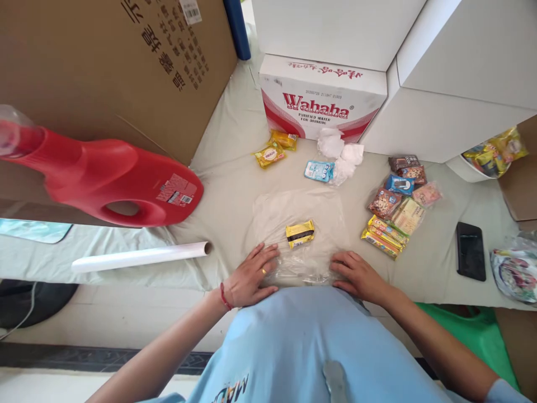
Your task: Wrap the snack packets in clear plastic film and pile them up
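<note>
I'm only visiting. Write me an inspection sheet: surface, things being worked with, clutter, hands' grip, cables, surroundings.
Surface: pale cloth, wrinkled in places.
Things: yellow packet on clear film, the film crumpled along its near edge.
Clutter: snack packs and phone right; white roll and red bottle left.
Grip: left hand and right hand rest at the film's near corners; neither touches the packet.
Cables: one pale cable, lower left.
Surroundings: Wahaha box at the back, brown carton left.

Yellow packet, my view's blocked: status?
Left hand open at near left of clear film. Right hand open at near right. Yellow packet on film, nothing over it.
</note>
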`<action>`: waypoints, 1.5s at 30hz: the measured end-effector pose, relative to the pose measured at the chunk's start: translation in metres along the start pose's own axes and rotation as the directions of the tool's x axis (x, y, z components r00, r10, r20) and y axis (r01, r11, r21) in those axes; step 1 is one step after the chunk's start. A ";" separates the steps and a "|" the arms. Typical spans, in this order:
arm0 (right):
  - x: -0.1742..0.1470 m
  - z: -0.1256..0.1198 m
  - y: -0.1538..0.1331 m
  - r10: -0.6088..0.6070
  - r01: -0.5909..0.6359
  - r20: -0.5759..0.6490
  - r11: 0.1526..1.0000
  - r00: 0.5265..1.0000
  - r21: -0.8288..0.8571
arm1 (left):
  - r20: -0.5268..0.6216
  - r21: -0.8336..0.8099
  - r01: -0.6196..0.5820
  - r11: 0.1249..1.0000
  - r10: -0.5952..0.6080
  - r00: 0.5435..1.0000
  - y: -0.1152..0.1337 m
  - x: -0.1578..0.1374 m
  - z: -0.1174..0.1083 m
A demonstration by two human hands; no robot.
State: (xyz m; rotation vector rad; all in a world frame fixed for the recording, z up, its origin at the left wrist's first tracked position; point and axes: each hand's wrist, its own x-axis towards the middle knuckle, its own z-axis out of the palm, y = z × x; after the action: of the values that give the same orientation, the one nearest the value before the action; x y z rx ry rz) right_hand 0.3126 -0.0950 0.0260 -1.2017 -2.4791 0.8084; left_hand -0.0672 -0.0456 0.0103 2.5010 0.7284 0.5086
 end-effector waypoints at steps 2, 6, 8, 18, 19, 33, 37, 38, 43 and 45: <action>-0.001 0.009 0.005 0.025 -0.024 -0.040 1.000 0.999 0.015 | 0.000 -0.020 0.080 0.997 -0.080 0.997 -0.003 -0.005 0.004; 0.027 -0.012 0.007 0.088 -0.085 -0.002 0.970 0.996 0.227 | -0.044 -0.188 0.284 0.940 -0.297 0.954 -0.013 0.011 -0.006; 0.051 -0.032 0.010 0.174 -0.172 0.018 0.940 0.985 0.296 | -0.020 -0.246 0.423 0.872 -0.441 0.897 -0.020 0.027 -0.016; 0.145 -0.074 0.031 0.522 -0.449 0.066 0.785 0.850 -0.426 | -0.552 -0.029 0.780 0.625 -0.661 0.509 -0.039 0.060 -0.032; 0.151 -0.077 0.027 0.493 -0.431 0.034 0.790 0.869 -0.436 | -0.632 0.007 0.770 0.638 -0.594 0.498 -0.029 0.058 -0.032; 0.236 -0.047 0.026 0.394 -0.336 0.155 0.892 0.906 -0.302 | -0.031 0.372 0.378 0.847 -0.396 0.918 0.018 0.095 0.025; 0.216 -0.063 0.007 0.138 -0.102 0.098 0.947 0.986 -0.304 | -0.039 0.358 0.385 0.851 -0.398 0.916 0.019 0.091 0.025; 0.207 -0.064 0.000 0.078 -0.040 0.107 0.947 0.991 -0.319 | -0.046 0.350 0.388 0.852 -0.398 0.916 0.019 0.092 0.025; 0.162 -0.045 -0.025 -0.016 0.129 0.313 0.931 0.950 -0.342 | -0.046 0.231 0.432 0.871 -0.434 0.900 0.013 0.091 0.028; 0.150 -0.031 -0.024 -0.018 0.133 0.335 0.936 0.942 -0.325 | -0.057 0.071 0.417 0.906 -0.413 0.909 0.007 0.080 0.026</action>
State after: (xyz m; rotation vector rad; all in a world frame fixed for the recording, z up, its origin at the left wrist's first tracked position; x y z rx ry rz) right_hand 0.2186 0.0222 0.0649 -1.1410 -3.0210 0.6103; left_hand 0.0108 -0.0132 0.0098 2.3136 1.2829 0.3788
